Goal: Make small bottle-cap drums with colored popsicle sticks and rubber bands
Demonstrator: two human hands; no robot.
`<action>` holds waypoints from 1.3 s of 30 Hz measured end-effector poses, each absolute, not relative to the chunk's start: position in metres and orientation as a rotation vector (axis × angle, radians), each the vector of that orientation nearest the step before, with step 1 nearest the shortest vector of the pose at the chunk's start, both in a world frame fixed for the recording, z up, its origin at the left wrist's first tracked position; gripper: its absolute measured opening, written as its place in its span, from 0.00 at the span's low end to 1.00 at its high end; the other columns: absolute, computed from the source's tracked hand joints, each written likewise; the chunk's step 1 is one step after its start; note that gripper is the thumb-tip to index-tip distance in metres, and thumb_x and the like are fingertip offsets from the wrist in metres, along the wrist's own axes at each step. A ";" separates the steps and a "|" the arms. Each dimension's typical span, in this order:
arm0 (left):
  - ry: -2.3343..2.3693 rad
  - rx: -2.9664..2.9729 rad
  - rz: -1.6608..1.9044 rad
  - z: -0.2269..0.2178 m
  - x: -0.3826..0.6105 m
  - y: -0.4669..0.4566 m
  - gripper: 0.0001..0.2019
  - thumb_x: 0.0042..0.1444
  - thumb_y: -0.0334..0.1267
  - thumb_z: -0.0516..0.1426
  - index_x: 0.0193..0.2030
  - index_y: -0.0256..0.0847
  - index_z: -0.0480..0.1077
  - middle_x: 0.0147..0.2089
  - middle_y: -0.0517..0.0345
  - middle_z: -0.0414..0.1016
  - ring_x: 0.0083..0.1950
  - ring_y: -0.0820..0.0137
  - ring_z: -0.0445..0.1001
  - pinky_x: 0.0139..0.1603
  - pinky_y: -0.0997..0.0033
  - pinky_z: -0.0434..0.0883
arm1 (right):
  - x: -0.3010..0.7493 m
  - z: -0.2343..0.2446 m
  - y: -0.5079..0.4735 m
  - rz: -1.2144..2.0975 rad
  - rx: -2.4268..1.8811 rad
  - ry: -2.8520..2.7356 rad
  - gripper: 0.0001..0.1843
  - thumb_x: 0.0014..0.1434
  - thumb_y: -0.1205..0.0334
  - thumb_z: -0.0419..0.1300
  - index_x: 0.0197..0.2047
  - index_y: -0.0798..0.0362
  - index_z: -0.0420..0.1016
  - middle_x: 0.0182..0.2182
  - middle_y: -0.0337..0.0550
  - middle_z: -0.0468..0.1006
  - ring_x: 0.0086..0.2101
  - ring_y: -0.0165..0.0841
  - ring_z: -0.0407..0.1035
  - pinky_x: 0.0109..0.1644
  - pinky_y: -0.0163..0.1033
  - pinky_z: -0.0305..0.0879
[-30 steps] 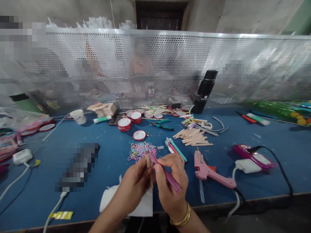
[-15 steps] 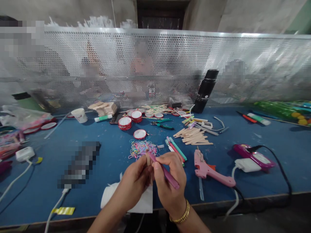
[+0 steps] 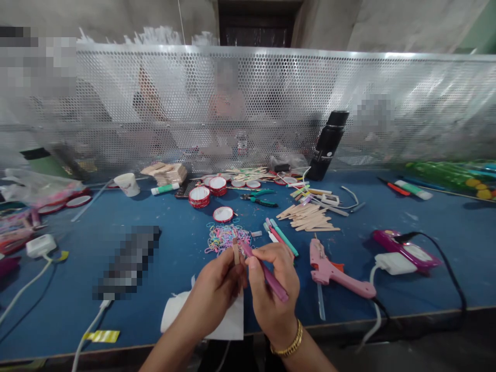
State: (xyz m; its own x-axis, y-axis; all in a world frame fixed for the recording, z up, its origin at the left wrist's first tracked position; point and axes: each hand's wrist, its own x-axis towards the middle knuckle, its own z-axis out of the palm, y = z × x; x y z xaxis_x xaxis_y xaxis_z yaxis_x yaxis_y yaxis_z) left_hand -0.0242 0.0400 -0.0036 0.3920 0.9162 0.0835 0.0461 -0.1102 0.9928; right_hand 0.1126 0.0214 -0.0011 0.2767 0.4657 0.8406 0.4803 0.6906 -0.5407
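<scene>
Between the fingers of my left hand (image 3: 219, 287) a wooden craft stick (image 3: 236, 253) is held nearly upright, its lower part hidden by the fingers. My right hand (image 3: 273, 289) grips a purple marker (image 3: 274, 281), whose tip end points up and left, close beside the stick. Just beyond the fingertips lies a pile of colourful rubber bands (image 3: 222, 236). Several markers (image 3: 284, 237) rest to the right of it. A white paper sheet (image 3: 228, 318) lies beneath my hands, near the table edge.
A pink glue gun (image 3: 337, 276) lies right of my hand, with loose craft sticks (image 3: 310, 217) behind it. Red-rimmed discs (image 3: 223, 214), green-handled pliers (image 3: 259, 199) and a black bottle (image 3: 329, 147) stand farther back. A phone (image 3: 129, 263) with a cable is on the left.
My right hand has shifted slightly right, and the marker's tip end has drawn away from the craft stick. My left hand stays in about the same place.
</scene>
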 end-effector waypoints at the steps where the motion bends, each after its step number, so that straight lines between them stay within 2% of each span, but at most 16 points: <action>1: 0.904 1.505 0.946 -0.003 -0.024 0.040 0.14 0.69 0.52 0.56 0.41 0.43 0.68 0.31 0.63 0.63 0.29 0.73 0.56 0.28 0.74 0.57 | 0.113 -0.001 0.021 -0.007 -0.869 -1.342 0.07 0.66 0.72 0.59 0.43 0.50 0.72 0.36 0.39 0.78 0.38 0.35 0.72 0.47 0.46 0.68; 5: 0.918 1.570 0.963 0.001 -0.024 0.039 0.15 0.70 0.51 0.55 0.39 0.42 0.66 0.33 0.63 0.62 0.32 0.73 0.55 0.30 0.74 0.58 | 0.112 0.001 0.021 -0.027 -0.841 -1.374 0.07 0.66 0.72 0.59 0.43 0.50 0.72 0.36 0.39 0.78 0.38 0.34 0.72 0.47 0.46 0.68; 13: 0.890 1.516 0.919 0.002 -0.023 0.038 0.16 0.70 0.53 0.54 0.39 0.43 0.63 0.30 0.66 0.57 0.29 0.75 0.53 0.27 0.74 0.55 | 0.112 -0.002 0.022 -0.028 -0.856 -1.332 0.07 0.66 0.73 0.59 0.43 0.51 0.72 0.36 0.39 0.78 0.39 0.34 0.72 0.47 0.46 0.67; 24: 0.912 1.547 0.906 0.000 -0.026 0.038 0.14 0.72 0.49 0.53 0.38 0.43 0.63 0.30 0.66 0.60 0.28 0.74 0.55 0.27 0.74 0.56 | 0.113 -0.004 0.022 -0.010 -0.879 -1.320 0.07 0.66 0.72 0.59 0.44 0.51 0.72 0.37 0.39 0.77 0.39 0.33 0.72 0.46 0.45 0.68; 39: 0.899 1.499 0.949 -0.004 -0.024 0.039 0.15 0.70 0.51 0.55 0.38 0.43 0.63 0.31 0.64 0.60 0.28 0.74 0.55 0.28 0.75 0.57 | 0.112 -0.001 0.021 -0.021 -0.842 -1.363 0.07 0.66 0.72 0.59 0.43 0.50 0.72 0.36 0.39 0.78 0.38 0.34 0.72 0.47 0.45 0.68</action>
State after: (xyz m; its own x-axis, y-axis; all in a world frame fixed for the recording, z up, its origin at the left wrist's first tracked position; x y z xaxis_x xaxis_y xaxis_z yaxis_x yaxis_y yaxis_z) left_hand -0.0242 0.0390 -0.0038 0.3930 0.9149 0.0924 0.0428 -0.1186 0.9920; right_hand 0.1123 0.0208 -0.0011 0.2532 0.4478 0.8575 0.4745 0.7149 -0.5135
